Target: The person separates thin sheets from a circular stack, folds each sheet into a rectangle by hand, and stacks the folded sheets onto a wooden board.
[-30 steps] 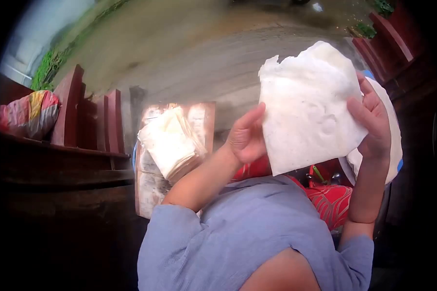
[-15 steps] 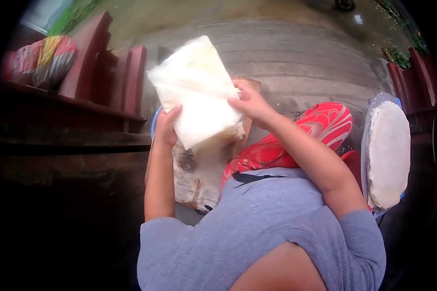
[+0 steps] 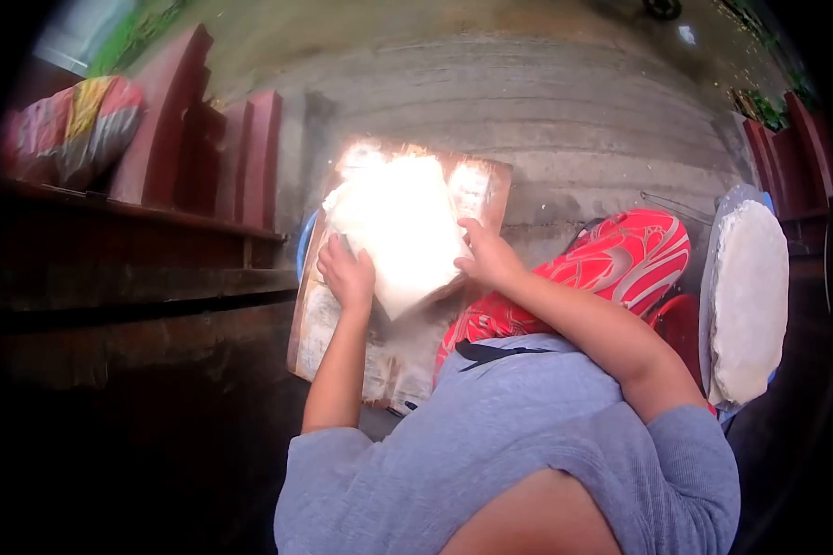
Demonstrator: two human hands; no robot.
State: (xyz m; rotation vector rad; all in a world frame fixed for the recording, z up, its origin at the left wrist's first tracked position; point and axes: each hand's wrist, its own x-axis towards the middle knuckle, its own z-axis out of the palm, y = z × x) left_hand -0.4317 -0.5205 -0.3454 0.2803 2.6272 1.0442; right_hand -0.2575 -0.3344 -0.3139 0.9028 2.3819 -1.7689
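Observation:
A stack of thin white sheets (image 3: 403,231), overexposed and very bright, lies over a floury wooden board (image 3: 310,338). I cannot tell what the sheets are made of, nor whether the stack fully rests on the board. At its left edge my left hand (image 3: 347,273) is closed around the side, fingers bent. My right hand (image 3: 492,257) grips the opposite edge, thumb nearer me and fingers farther up. Parts of the fingertips blend into the glare.
Beside my patterned red trouser leg (image 3: 629,259), a thick white slab (image 3: 748,301) sits on a stand at right. Dark red railings (image 3: 264,157) flank me, with a colourful bundle (image 3: 83,129) at left. Concrete steps (image 3: 565,120) lie ahead.
Both hands have lowered the stack toward me and onto or just above the board. More of the board shows around it, and the stack has turned slightly.

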